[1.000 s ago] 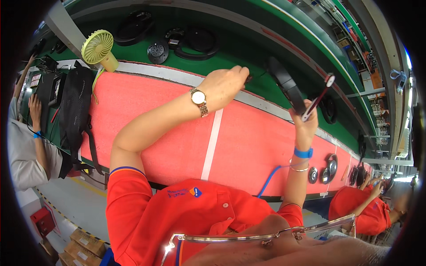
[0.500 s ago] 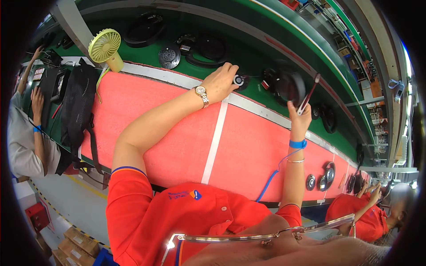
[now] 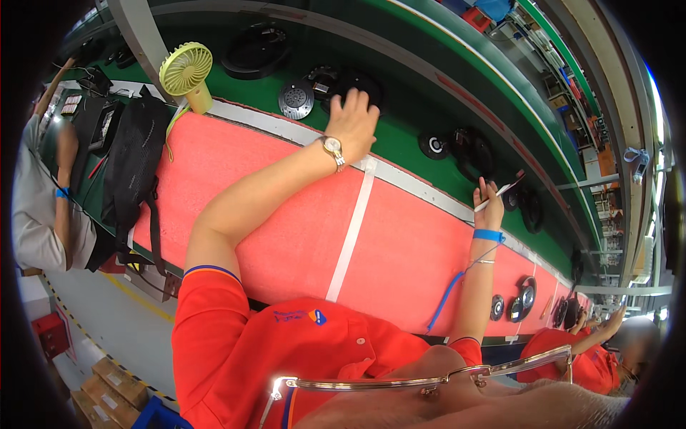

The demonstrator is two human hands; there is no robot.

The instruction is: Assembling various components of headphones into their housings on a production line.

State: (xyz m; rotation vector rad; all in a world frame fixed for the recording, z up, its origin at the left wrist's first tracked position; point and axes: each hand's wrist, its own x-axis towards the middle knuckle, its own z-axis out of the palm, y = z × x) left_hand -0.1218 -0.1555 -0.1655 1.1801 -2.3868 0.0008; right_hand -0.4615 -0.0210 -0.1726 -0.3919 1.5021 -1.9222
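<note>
My left hand (image 3: 354, 125) reaches over the green belt (image 3: 400, 132) with its fingers spread, at the near side of a black ring-shaped part (image 3: 371, 89). Whether the fingertips touch that part cannot be made out. Left of it lies a grey perforated disc (image 3: 296, 99). My right hand (image 3: 489, 206) is closed round a slim stick-like tool (image 3: 500, 193), pale at one end and dark at the other. Beyond this hand, a round black piece with a light ring (image 3: 434, 145) and a larger black ring-shaped part (image 3: 471, 151) rest on the belt.
A yellow-green fan (image 3: 187, 70) and a black bag (image 3: 132, 154) are at the left. The pink mat (image 3: 286, 214) covers the near worktop. Round black parts (image 3: 523, 299) lie at its right. A blue coiled cord (image 3: 446, 300) runs from my right wrist. Co-workers sit on both sides.
My left hand has let go of the small round black piece and moved left with fingers spread. My right hand has drawn back slightly from the larger black part, tool still held. The belt's parts have shifted right.
</note>
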